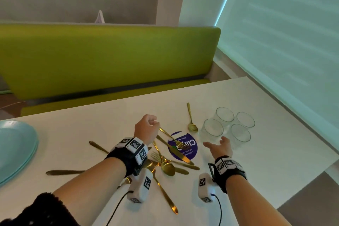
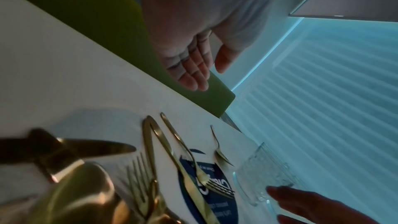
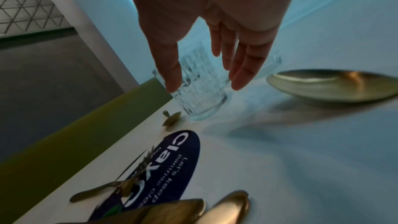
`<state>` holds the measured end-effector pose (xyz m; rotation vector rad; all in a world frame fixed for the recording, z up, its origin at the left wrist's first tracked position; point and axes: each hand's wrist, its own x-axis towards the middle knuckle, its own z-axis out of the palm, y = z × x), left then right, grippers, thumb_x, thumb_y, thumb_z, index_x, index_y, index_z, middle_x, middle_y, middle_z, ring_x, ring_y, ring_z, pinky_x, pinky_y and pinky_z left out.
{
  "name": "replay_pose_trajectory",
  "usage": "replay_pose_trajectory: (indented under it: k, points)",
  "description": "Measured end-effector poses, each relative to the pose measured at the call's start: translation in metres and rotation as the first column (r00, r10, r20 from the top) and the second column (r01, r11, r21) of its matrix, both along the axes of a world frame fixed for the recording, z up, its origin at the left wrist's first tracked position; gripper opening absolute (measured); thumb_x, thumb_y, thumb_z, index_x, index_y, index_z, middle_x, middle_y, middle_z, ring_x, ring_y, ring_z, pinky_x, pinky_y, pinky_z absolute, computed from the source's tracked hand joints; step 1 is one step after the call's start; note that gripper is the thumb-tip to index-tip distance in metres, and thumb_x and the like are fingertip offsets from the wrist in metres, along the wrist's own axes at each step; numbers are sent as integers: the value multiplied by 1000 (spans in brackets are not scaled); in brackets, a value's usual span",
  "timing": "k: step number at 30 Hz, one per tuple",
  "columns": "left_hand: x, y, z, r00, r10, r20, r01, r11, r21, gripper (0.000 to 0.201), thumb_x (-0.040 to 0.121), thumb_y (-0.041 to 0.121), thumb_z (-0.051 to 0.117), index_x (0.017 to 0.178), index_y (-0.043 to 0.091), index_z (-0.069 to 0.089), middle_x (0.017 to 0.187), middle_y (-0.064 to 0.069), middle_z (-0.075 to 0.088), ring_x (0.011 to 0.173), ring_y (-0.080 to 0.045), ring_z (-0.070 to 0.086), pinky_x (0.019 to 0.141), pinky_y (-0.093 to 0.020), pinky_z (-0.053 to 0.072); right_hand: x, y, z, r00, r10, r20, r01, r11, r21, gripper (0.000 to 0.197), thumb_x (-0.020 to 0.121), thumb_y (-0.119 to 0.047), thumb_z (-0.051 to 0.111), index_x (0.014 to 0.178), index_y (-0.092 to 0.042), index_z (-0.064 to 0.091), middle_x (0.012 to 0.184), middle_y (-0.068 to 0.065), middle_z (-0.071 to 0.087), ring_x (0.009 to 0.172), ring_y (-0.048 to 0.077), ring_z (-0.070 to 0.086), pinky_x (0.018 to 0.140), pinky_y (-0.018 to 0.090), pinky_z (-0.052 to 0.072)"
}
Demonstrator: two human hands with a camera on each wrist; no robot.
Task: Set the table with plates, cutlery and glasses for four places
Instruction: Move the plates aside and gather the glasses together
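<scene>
Black wrist bands with square black-and-white marks [image 1: 134, 149] sit on both bare arms, low over the white table [image 1: 266, 152]. Under the left arm lies a messy pile of shiny gold knives, forks and spoons [image 1: 165, 163]. One gold fork [image 1: 174, 138] lies with its prongs on a round purple sticker [image 1: 190, 149]. The left hand [image 1: 145, 128] floats above the fork's handle, fingers loose, holding nothing. The right hand [image 1: 220, 147] is spread wide, thumb and fingers either side of the nearest clear ribbed glass [image 1: 211, 130]. I cannot tell if it touches. Four glasses stand close together. One gold spoon [image 1: 191, 121] lies just beside them. Pale blue plates [image 1: 14, 148] are stacked far left. A green bench [image 1: 110, 57] is behind.
</scene>
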<state>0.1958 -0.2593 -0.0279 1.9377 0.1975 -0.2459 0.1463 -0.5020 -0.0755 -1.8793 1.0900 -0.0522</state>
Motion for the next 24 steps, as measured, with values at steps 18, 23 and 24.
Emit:
replay_pose_trajectory:
  k: [18,23,24]
  points:
    - [7,-43,-17,956,-256,-142,275,952,136,51,81,27,69,126,19,46,116,2,58,101,-13,57,76,-18,48,26,-4,-18,974,126,190,-112,990,-82,73,63,-22,85,124,-15,46,120,8,56,111,26,53,84,31,43]
    - [2,-80,-21,886,-451,-106,463,871,168,93,67,26,82,143,24,28,140,2,44,125,-16,47,94,-27,48,18,8,4,916,323,239,-314,946,-76,73,60,-25,85,122,-18,49,108,-3,58,96,14,56,64,13,40]
    - [1,-87,-20,881,-466,-78,472,868,152,97,64,26,84,143,25,28,141,3,44,128,-16,45,95,-28,47,17,8,9,903,353,247,-348,935,-65,72,60,-24,85,121,-19,49,105,-5,59,93,11,57,62,10,39]
